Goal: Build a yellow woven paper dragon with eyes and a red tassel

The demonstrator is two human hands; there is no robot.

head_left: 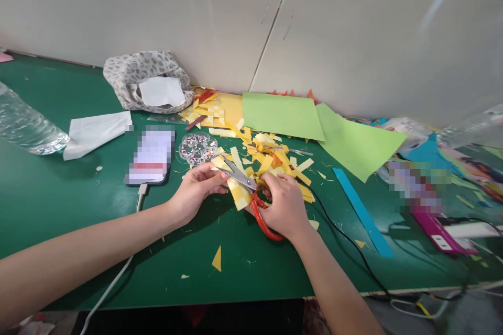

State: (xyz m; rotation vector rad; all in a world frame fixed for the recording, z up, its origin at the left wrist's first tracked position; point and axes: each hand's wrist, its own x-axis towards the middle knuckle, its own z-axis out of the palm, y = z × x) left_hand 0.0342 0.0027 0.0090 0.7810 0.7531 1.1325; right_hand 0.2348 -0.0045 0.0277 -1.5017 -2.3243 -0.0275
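Observation:
My right hand (283,203) is closed around the red handles of a pair of scissors (245,180). The blades point up and left, slightly parted, over a piece of yellow and white checked woven paper (238,196). My left hand (200,188) pinches that paper near the blade tips; part of the paper is hidden behind the scissors. Just beyond my hands lies a heap of yellow paper strips and scraps (267,154). A clear flower-shaped case (197,148) with small bits inside stands beside the left fingers.
A phone (151,154) on a white cable lies at left, near a white tissue (100,133) and a clear bottle (29,123). Green paper sheets (281,115) lean at the back beside a patterned cloth bag (133,76). A blue strip (361,212) and a magenta power strip (444,233) lie right.

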